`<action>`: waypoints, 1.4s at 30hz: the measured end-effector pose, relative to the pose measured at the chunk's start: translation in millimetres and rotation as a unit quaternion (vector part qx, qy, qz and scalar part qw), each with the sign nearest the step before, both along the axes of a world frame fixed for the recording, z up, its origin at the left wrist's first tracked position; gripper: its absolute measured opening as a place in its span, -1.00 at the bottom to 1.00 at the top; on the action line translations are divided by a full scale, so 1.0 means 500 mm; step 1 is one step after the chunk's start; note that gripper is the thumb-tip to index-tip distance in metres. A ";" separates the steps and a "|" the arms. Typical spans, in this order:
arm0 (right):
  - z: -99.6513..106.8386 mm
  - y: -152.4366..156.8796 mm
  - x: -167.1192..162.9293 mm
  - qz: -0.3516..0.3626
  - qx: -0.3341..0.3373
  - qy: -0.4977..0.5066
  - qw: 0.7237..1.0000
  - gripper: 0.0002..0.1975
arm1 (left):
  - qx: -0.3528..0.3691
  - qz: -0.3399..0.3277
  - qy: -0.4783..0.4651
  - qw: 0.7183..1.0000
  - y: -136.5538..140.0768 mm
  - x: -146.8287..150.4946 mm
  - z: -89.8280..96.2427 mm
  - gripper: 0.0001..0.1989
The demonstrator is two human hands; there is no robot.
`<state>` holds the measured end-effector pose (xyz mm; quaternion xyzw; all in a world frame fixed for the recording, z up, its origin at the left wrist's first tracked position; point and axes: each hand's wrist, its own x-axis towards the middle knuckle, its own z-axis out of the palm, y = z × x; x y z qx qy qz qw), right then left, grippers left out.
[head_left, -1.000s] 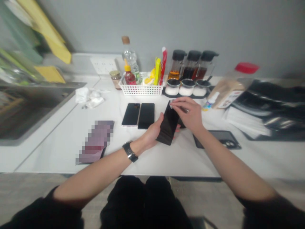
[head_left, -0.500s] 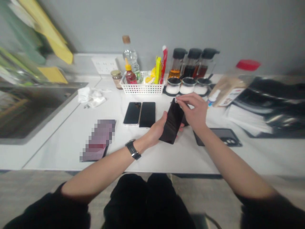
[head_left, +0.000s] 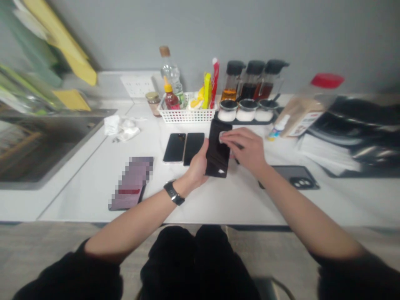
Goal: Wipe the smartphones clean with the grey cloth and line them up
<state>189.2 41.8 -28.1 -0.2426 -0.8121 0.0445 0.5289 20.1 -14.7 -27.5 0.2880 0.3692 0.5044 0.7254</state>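
Note:
My left hand is closed round the lower left edge of a black smartphone, lifted above the counter with its dark screen towards me. The fingers of my right hand pinch a small white wad against the upper right part of that screen. Whether the wad is tissue or cotton is too small to tell. Behind my left hand, two more smartphones lie side by side, the left one fully visible and the right one partly covered. A dark phone case lies under my right forearm, partly hidden.
A phone with a blurred-out screen lies at left, near crumpled white tissues and the sink. Along the wall stand a white basket, seasoning jars, a red-lidded container and a small spray bottle.
The held phone has tipped more upright and shifted slightly up and left. My right hand has moved the white wad from the phone's top edge down onto its screen.

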 end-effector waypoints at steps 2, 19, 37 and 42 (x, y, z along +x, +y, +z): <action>0.006 0.015 0.017 -0.058 0.003 0.046 0.997 -0.86 | -0.025 -0.077 -0.002 0.997 -0.011 0.013 -0.003 -0.31; 0.015 -0.037 -0.016 0.174 -0.047 -0.114 0.977 -0.80 | -0.041 0.067 -0.194 0.978 0.009 -0.011 0.009 -0.37; 0.013 -0.037 -0.015 0.168 -0.088 -0.131 0.973 -0.83 | -0.038 0.078 -0.179 0.980 0.023 -0.022 0.005 -0.39; 0.021 0.007 0.019 0.006 -0.075 -0.046 0.996 -0.85 | -0.036 -0.039 -0.135 0.989 0.005 -0.009 0.001 -0.52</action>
